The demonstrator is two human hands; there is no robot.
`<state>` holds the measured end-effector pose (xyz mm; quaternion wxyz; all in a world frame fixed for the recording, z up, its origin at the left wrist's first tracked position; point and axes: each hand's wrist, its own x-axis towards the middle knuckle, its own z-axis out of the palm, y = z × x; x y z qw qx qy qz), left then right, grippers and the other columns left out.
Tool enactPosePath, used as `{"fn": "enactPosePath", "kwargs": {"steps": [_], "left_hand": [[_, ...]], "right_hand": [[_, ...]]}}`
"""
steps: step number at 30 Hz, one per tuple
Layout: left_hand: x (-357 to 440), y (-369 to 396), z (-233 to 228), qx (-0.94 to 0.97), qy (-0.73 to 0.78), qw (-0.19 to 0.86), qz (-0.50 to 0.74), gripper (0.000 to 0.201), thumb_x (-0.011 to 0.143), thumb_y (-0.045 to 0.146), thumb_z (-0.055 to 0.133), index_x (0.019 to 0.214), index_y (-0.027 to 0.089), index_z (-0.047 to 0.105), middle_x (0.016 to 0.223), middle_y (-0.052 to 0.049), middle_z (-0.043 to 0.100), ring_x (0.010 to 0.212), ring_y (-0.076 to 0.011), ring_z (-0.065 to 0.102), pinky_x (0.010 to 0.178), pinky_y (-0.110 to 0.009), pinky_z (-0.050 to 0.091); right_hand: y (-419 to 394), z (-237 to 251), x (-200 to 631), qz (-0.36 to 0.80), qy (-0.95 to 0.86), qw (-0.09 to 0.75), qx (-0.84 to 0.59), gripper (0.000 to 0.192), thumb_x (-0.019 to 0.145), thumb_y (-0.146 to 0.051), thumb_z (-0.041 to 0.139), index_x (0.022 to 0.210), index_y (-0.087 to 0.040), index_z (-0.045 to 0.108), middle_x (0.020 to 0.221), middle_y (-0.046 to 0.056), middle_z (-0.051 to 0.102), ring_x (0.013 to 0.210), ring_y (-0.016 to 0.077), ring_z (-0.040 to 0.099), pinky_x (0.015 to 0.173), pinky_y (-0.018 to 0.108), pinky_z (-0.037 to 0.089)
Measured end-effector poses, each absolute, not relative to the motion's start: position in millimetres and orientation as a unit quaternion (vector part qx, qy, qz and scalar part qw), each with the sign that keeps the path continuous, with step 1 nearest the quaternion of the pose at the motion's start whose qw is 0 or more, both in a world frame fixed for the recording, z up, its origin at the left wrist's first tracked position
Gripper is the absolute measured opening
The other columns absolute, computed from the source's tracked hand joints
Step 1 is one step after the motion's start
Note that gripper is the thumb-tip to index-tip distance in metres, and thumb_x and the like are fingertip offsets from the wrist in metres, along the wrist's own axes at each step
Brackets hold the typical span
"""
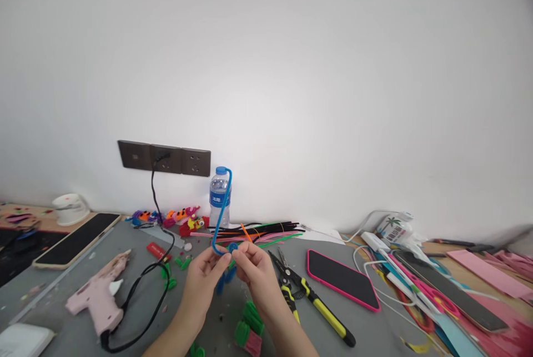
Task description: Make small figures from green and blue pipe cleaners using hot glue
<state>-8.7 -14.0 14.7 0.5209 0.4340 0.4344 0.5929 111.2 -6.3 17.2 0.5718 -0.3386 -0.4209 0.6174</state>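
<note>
My left hand point(204, 279) and my right hand point(255, 269) meet above the grey mat, both pinching a blue pipe cleaner point(222, 210). Its long end curves up in front of the water bottle point(218, 196); its lower end is coiled into a small blue loop between my fingertips. Below my hands lie green and pink pipe-cleaner pieces point(250, 326). A bundle of black, pink, green and orange pipe cleaners point(262, 232) lies just beyond my hands.
A pink glue gun point(100, 296) with a black cord lies at left. Yellow-handled pliers point(308, 296) and a pink-cased phone point(341, 278) lie to the right. Small colourful figures point(175, 217) stand by the wall sockets point(164, 158). Cables, scissors and pink sheets crowd the far right.
</note>
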Motion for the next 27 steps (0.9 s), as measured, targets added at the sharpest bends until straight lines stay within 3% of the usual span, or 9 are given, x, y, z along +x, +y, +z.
{"fn": "enactPosePath", "kwargs": {"steps": [7, 16, 27], "left_hand": [[-6.8, -15.8, 16.4, 0.434, 0.446, 0.513, 0.591, 0.028, 0.067, 0.044, 0.075, 0.070, 0.018, 0.066, 0.060, 0.003, 0.058, 0.058, -0.0133, 0.050, 0.054, -0.020, 0.041], [-4.2, -18.4, 20.5, 0.438, 0.449, 0.520, 0.579, 0.027, 0.067, 0.044, 0.075, 0.074, 0.019, 0.068, 0.068, -0.001, 0.065, 0.066, -0.0179, 0.058, 0.058, -0.023, 0.045], [-2.9, -19.5, 21.4, 0.428, 0.460, 0.528, 0.571, 0.032, 0.064, 0.046, 0.076, 0.073, 0.017, 0.067, 0.059, 0.003, 0.055, 0.056, -0.0135, 0.049, 0.052, -0.022, 0.039]], "right_hand": [[-6.1, 13.1, 109.2, 0.633, -0.395, 0.578, -0.330, 0.041, 0.069, -0.050, 0.077, 0.063, -0.018, 0.052, 0.046, -0.011, 0.032, 0.043, 0.0051, 0.020, 0.044, 0.023, 0.013], [-8.0, 16.1, 107.4, 0.658, -0.362, 0.580, -0.314, 0.040, 0.069, -0.047, 0.079, 0.063, -0.018, 0.052, 0.044, -0.011, 0.032, 0.042, 0.0053, 0.018, 0.044, 0.023, 0.012], [-6.3, 14.3, 109.4, 0.648, -0.371, 0.581, -0.324, 0.039, 0.068, -0.047, 0.079, 0.064, -0.017, 0.054, 0.046, -0.011, 0.033, 0.043, 0.0050, 0.019, 0.044, 0.023, 0.013]]}}
